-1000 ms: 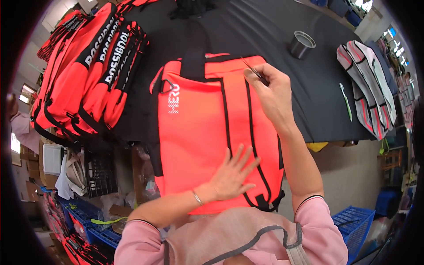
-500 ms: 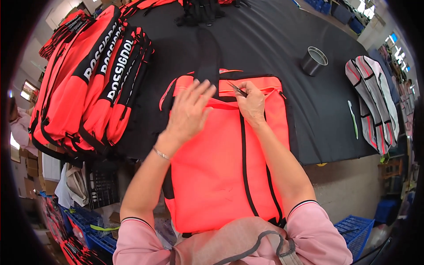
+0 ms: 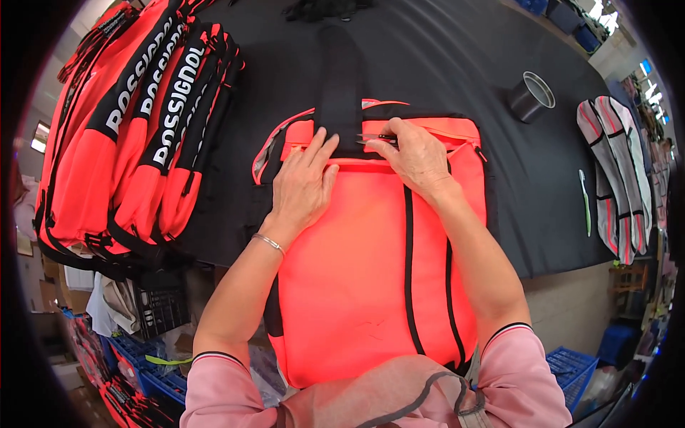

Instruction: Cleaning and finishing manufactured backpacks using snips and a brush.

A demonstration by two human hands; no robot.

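A bright coral-red bag (image 3: 342,271) with black trim and two black lines down its right side lies flat before me, overhanging the table's near edge. Across its top edge runs a broad black strap (image 3: 338,93). My left hand (image 3: 303,182) rests on the bag's upper left part, fingers stretched out beside the strap and holding nothing. Between the thumb and fingers of my right hand (image 3: 417,157) is a pair of thread snips (image 3: 374,137), its thin points directed left at the strap's edge. My fingers cover most of its handle.
Similar red and black bags (image 3: 85,171) are stacked on the left of the black-covered table (image 3: 442,64). To the right stand a dark metal cup (image 3: 526,101), a toothbrush (image 3: 585,203) and grey panels with pink stripes (image 3: 619,178). A blue crate (image 3: 571,367) sits below the table.
My left hand has settled onto the bag beside the strap. The snips in my right hand have come closer to the strap, turning flatter. The view has shifted slightly.
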